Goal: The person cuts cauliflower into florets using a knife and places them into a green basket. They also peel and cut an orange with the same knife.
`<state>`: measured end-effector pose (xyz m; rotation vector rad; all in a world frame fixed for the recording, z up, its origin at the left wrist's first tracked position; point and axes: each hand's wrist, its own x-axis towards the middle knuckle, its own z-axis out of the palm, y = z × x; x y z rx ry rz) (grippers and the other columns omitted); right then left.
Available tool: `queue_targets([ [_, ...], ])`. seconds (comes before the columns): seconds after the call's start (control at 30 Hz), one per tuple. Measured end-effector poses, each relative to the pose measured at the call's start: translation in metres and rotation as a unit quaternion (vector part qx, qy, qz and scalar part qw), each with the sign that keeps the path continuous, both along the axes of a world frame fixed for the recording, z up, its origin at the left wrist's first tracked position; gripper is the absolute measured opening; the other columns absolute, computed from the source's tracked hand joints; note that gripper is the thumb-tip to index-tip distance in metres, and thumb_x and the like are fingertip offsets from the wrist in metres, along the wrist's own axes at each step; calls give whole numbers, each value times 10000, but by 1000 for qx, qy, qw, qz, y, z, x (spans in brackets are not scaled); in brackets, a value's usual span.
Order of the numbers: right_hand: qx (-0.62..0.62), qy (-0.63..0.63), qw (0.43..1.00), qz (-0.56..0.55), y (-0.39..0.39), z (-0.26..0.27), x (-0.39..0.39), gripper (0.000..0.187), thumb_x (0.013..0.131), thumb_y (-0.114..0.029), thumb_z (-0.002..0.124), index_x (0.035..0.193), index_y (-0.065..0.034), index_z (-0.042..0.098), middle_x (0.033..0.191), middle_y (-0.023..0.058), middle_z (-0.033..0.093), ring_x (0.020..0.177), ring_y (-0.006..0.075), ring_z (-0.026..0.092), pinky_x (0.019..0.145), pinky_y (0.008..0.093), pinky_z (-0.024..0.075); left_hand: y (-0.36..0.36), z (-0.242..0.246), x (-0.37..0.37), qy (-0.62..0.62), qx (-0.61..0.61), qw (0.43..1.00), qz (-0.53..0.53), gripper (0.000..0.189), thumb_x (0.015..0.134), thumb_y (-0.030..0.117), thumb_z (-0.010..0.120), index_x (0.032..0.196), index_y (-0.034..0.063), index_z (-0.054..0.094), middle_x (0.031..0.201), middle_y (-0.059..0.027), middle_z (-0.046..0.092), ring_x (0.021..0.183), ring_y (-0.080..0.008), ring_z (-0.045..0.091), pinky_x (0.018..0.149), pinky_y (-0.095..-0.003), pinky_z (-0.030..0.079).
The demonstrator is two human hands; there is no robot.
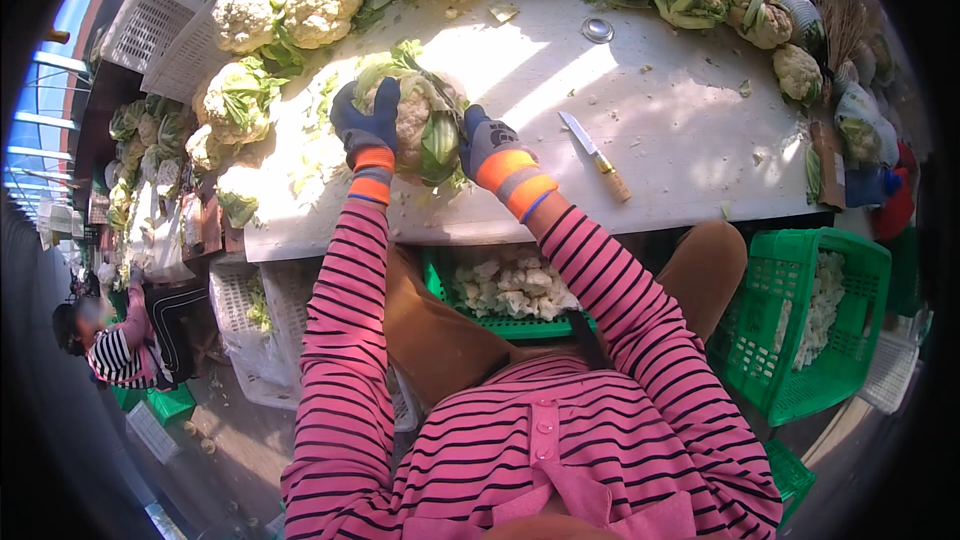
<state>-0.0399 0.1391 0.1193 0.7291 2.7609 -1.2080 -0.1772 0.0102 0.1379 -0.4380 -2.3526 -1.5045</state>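
A cauliflower head (412, 120) with green outer leaves is held at the worktable's near-left part. My left hand (367, 120), in a blue-grey work glove with an orange cuff, grips its left side. My right hand (489, 139), gloved alike, is closed against its right side by the leaves. A thin dark edge runs over the leaves beside my right thumb; I cannot tell whether it is a blade or a shadow. To the right, a knife (592, 155) with a wooden handle lies on the white table (690, 127), apart from both hands.
Cauliflowers (322, 4) line the table's left and far sides. A small round metal object (597, 31) lies near the back. Below the front edge, a green crate (517, 326) holds florets (514, 289). Another green crate (817, 390) stands right. A person (124, 349) sits far left.
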Motion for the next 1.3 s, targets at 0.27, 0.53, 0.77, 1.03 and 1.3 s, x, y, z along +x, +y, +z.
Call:
queue_targets([
  [0.27, 2, 88, 995, 41, 3, -26, -8, 245, 877, -145, 580, 1084, -48, 491, 931, 277, 655, 914, 484, 621, 772, 522, 497, -10, -17, -19, -49, 89, 995, 4, 698, 724, 494, 819, 1155, -17, 616, 1150, -208, 590, 1088, -352, 560, 980, -449, 439],
  [0.53, 2, 12, 1000, 23, 3, -6, -22, 336, 865, -114, 585, 1172, 2, 516, 1097, 307, 646, 1050, 450, 627, 895, 495, 501, -15, -27, -24, -38, 71, 997, 1, 677, 791, 433, 800, 1233, -20, 558, 1218, -174, 559, 1106, -289, 545, 972, -406, 442],
  [0.77, -505, 14, 863, -32, 52, -11, 6, 197, 851, -127, 607, 1021, -54, 540, 737, 91, 585, 524, 189, 562, 462, 318, 439, -47, -30, -48, -139, 191, 970, -54, 614, 848, 390, 764, 1265, -5, 546, 1183, -97, 581, 1045, -180, 558, 896, -326, 482],
  [1.03, -67, 32, 974, -215, 157, -43, 55, 234, 876, -203, 597, 1068, -70, 586, 781, 133, 655, 631, 264, 643, 591, 406, 523, -106, -25, -44, -387, 404, 829, -11, 534, 959, 458, 591, 1370, 121, 546, 1292, -71, 621, 1137, -249, 616, 969, -416, 509],
  [1.3, 355, -137, 900, -214, 225, -56, 83, 418, 863, -330, 629, 1210, -104, 573, 1178, 213, 631, 1103, 397, 603, 890, 491, 497, -107, -67, -30, -297, 555, 777, -16, 601, 901, 317, 726, 1400, 122, 454, 1276, -72, 593, 1092, -237, 625, 809, -415, 596],
])
